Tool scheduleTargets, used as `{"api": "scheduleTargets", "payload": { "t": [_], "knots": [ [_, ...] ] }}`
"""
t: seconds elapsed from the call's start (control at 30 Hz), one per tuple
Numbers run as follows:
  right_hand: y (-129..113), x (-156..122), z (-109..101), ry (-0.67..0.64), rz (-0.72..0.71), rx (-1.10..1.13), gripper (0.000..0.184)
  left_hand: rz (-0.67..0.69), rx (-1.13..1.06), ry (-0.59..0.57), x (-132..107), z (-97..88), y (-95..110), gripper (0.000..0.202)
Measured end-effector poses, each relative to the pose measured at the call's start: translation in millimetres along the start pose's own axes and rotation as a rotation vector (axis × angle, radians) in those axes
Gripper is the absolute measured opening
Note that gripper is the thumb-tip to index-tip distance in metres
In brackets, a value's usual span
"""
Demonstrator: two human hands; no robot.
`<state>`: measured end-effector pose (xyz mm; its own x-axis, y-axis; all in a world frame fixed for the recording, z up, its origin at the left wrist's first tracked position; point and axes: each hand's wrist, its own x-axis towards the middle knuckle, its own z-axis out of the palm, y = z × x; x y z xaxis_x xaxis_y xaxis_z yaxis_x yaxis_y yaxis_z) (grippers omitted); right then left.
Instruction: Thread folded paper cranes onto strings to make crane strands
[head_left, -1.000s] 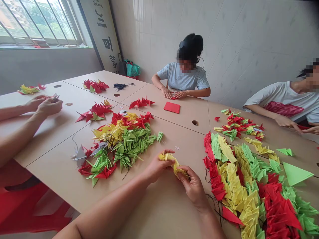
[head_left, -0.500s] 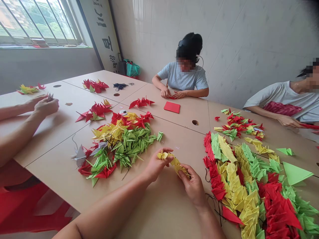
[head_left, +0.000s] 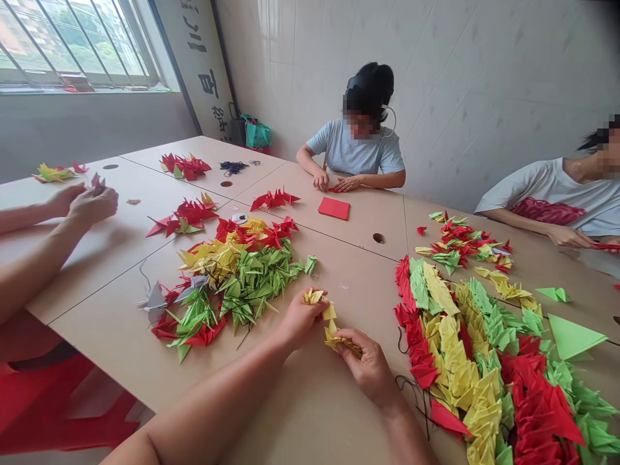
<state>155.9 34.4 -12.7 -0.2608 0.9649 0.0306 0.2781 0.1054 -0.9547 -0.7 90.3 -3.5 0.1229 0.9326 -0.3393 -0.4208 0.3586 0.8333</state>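
Between my hands is a strand of yellow folded-paper pieces (head_left: 330,328). My left hand (head_left: 301,320) is closed around its upper end, where pointed yellow folds stick out past the fingers. Lower and to the right, my right hand (head_left: 371,367) pinches the other end between thumb and fingers. Green folded paper cranes (head_left: 259,278) lie in a heap beyond my left hand, with yellow cranes (head_left: 213,257) behind them. Right of my right hand are thick rows of yellow folded pieces (head_left: 465,371) and red ones (head_left: 542,407), with black thread (head_left: 411,386) at their edge.
A person in light blue (head_left: 358,152) folds red paper across the table, near a stack of red sheets (head_left: 334,208). Another person's hands (head_left: 90,203) work at the left; a third person (head_left: 557,206) sits at the right. Red cranes (head_left: 275,199) and a green paper triangle (head_left: 575,337) lie about.
My right hand has shifted slightly left and down, and the yellow strand between my hands now bends more. The other person's hands at the left have risen slightly.
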Motion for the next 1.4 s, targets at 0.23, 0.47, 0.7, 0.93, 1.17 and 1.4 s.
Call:
{"api": "scheduleTargets", "payload": {
  "t": [0.23, 0.47, 0.7, 0.93, 1.17, 1.4],
  "knots": [
    [-8, -1, 3, -0.092, -0.008, -0.131, 0.019, 0.006, 0.011, -0.007, 2, -0.9, 0, 0.036],
    [4, -1, 2, 0.003, 0.117, -0.084, 0.026, 0.111, 0.072, -0.038, -6, 1.6, 5, 0.036],
    [6, 0, 0, 0.043, 0.181, 0.071, 0.031, 0.127, 0.068, -0.046, -7, 2.9, 6, 0.038],
    [2, 1, -2, 0.050, 0.197, 0.215, 0.029, 0.120, 0.069, -0.053, -6, 2.7, 6, 0.037],
    [4, -4, -7, 0.042, 0.228, 0.428, 0.023, 0.047, 0.002, -0.088, -6, 2.5, 4, 0.037],
    [5, -1, -7, 0.021, 0.268, 0.617, 0.020, -0.020, -0.092, -0.114, -6, 1.1, 4, 0.037]
  ]
}}
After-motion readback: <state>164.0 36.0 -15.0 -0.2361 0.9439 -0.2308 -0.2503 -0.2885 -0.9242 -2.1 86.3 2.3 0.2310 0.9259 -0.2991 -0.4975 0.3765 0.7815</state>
